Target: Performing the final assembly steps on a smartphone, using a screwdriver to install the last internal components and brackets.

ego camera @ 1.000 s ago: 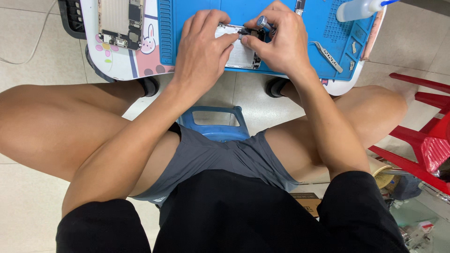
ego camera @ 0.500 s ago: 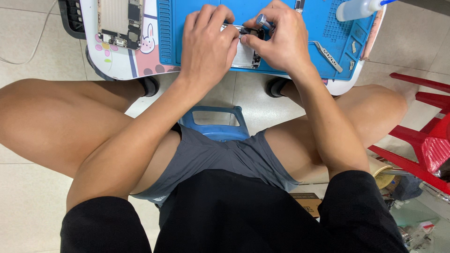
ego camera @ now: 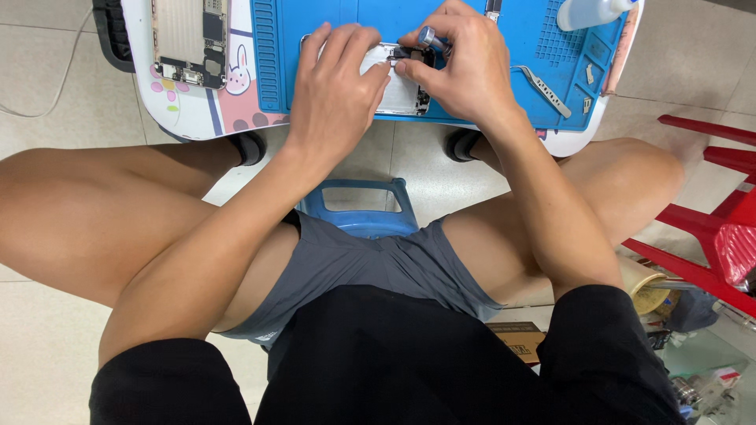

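Your left hand (ego camera: 339, 79) lay pressed on the opened phone (ego camera: 402, 86), steadying it on the blue mat (ego camera: 504, 24) near the counter's (ego camera: 189, 118) front edge. Your right hand (ego camera: 465, 67) gripped a small screwdriver (ego camera: 429, 37), its tip at the phone's top end. Metal tweezers (ego camera: 543, 90) lay on the mat just beside your right wrist, and another stripped phone frame (ego camera: 189, 39) sat well to the left.
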